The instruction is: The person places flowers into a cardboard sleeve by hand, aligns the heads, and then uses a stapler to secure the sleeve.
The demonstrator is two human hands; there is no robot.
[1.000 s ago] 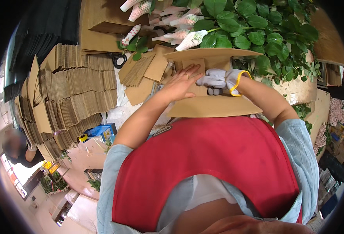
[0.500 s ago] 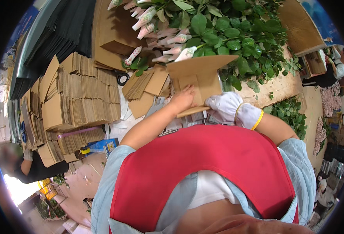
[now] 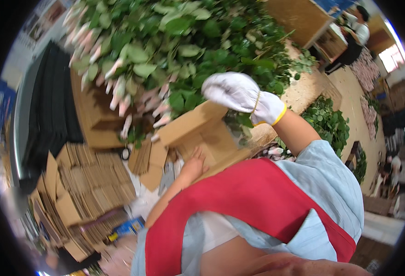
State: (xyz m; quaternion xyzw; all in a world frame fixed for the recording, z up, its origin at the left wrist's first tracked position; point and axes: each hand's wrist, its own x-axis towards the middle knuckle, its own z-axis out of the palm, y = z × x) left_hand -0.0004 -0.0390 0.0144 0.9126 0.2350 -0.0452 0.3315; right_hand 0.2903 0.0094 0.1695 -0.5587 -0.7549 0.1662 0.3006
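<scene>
My bare left hand (image 3: pixel 194 164) lies inside an unfolded cardboard box (image 3: pixel 216 137), with its fingers stretched out against the inner board. The box stands open and tilted in front of me, one flap raised on its far side. Over that far side, in front of the leaves, is my right hand (image 3: pixel 239 94) in a white glove with a yellow cuff. Motion smears its fingers, and I cannot make out anything in them. Beyond the box spreads a big heap of leafy cut flowers (image 3: pixel 184 55), their pale pink heads in white net sleeves (image 3: pixel 119 92) toward the left.
Stacks of flat cardboard (image 3: pixel 96 179) stand at the left, with a blue and yellow tool (image 3: pixel 126 227) beside them. Black sheets (image 3: pixel 51 115) lean behind. A roll of tape (image 3: pixel 125 153) lies near the box. Another person (image 3: pixel 352 41) is at the far right.
My gloved right hand has left the near edge of the box and moved up and away toward the leaves. The box has turned and its inside shows more. The whole view has swung.
</scene>
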